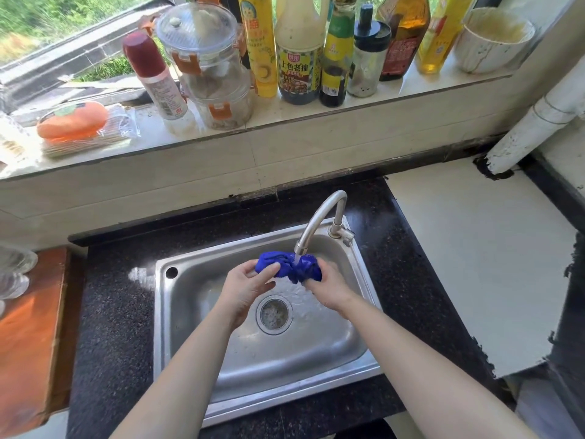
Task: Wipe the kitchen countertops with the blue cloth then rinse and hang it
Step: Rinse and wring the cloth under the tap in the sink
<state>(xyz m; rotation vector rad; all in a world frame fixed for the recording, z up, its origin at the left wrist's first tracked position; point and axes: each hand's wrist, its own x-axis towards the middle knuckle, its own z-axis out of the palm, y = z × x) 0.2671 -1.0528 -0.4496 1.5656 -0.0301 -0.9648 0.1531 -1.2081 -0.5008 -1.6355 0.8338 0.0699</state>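
Over the sink point(177, 327), both forearms reach in from the bottom edge, hands meeting under the faucet point(319, 221). Left hand point(245, 288) grasps the left end of the blue cloth point(289, 267), thumb laid across the fabric, other fingers curled beneath. Right hand point(330, 288) grasps the right end, fingers wrapped round the bunched fabric; fingertips mostly hidden behind it. Cloth is wadded, held in the air directly below the spout, with water running onto it, splashing near the drain point(273, 314).

Sink is stainless, set into a dark speckled countertop point(117, 327). White board point(474, 258) covers the counter to the right, edge chipped. Orange-brown wooden surface point(28, 337) at far left, with what looks like glassware point(14, 270) on it, blurred. Tiled windowsill point(316, 122) above holds a row of sauce bottles point(299, 55), stacked clear containers with orange clips point(212, 64), a red-capped bottle point(155, 77), a white bowl point(493, 39), an orange packet point(72, 120). White pipe point(538, 128) angles down at the right.
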